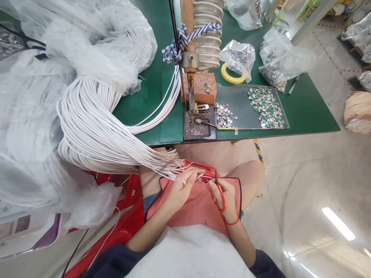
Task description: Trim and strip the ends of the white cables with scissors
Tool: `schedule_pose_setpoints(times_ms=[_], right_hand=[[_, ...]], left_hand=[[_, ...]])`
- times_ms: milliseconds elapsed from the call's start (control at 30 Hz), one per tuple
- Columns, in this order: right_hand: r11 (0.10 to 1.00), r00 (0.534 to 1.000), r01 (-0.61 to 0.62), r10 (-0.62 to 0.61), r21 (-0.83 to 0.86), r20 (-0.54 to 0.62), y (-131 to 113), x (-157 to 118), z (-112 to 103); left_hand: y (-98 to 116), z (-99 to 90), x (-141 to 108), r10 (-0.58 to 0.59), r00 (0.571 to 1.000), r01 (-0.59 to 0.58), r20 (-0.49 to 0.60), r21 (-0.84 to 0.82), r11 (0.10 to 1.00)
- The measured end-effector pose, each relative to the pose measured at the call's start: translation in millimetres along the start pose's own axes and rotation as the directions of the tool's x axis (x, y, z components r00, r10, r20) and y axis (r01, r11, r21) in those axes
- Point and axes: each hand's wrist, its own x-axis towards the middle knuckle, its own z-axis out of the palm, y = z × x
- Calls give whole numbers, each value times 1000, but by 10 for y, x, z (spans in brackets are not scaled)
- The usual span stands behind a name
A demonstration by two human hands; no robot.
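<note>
Over the lap, my left hand [184, 186] is closed with thumb and fingers pinching the end of a white cable [199, 176]. My right hand [226, 195] is wrapped round a pair of scissors [222, 197] with red handles, the dark blades pointing up and away from me. Its thumb and finger come close to the cable end; whether they touch it I cannot tell. A thick bundle of white cables [116, 135] runs from the left, its loose ends lying beside my left hand. Beneath both hands is a pink apron [188, 210].
On the green table [313, 112] a soldering iron [190, 90] hangs beside a brick [203, 87]. A tray [240, 98] holds small green and silver connectors [266, 108]. Yellow tape [232, 77] and plastic bags lie behind. A red stool [121, 224] stands at left.
</note>
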Motion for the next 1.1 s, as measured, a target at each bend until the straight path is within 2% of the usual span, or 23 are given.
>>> schedule_pose_setpoints(times_ms=[67, 133, 200, 300, 433, 567, 733, 833, 933, 1100], right_hand=[[999, 998, -23, 25, 48, -49, -13, 9, -42], [995, 996, -40, 47, 92, -75, -11, 17, -75], [991, 996, -43, 53, 126, -78, -12, 16, -87], [993, 998, -11, 17, 115, -52, -42, -3, -62], [997, 1000, 27, -28, 68, 1, -82, -36, 6], [997, 998, 44, -46, 59, 31, -74, -40, 47], [997, 999, 41, -42, 70, 15, -56, -39, 74], [996, 996, 84, -85, 43, 15, -38, -48, 105], [987, 986, 156, -153, -47, 68, -17, -53, 152], [895, 926, 368, -329, -251, 185, 31, -35, 231]], left_hand=[[27, 5, 16, 60, 997, -59, -39, 23, 998], [39, 13, 21, 57, 997, -56, -60, 17, 998], [25, 25, 12, -14, 999, 12, -36, -47, 999], [-20, 48, -16, -131, 990, 137, 58, -104, 985], [-48, 72, -27, -147, 983, 161, 114, -122, 979], [-35, 77, 0, -166, 983, 180, 74, -262, 948], [-62, 84, 20, -199, 980, 190, 30, -466, 864], [-76, 88, 18, -216, 976, 198, 22, -502, 842], [-42, 96, 16, -243, 969, 229, 34, -478, 848], [45, 130, 2, -289, 956, 281, 50, -437, 855]])
